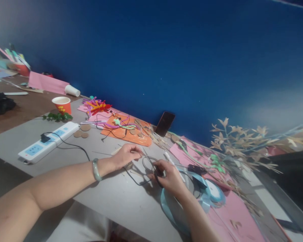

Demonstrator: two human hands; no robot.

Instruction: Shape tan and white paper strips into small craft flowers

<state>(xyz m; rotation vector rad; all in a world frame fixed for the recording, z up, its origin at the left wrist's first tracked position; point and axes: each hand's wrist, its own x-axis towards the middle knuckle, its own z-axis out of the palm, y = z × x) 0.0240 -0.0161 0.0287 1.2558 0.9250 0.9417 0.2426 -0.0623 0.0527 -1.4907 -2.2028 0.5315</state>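
Observation:
My left hand, with a pale green bangle on its wrist, is closed in a pinch at the end of a thin grey strand. That strand runs across to my right hand. Curled fingers there hold a black corded object, mostly hidden by the hand; its kind is unclear. A black cord hangs below it, looping over the grey tabletop. Beside the right wrist lies light blue ribbon, with its spool farther right. A white stick lies just behind the right hand.
At left are a white power strip with a plug in it, a red paper cup and green leaves. Pipe cleaners and orange paper lie behind. A phone leans on the blue wall; dried flowers stand right.

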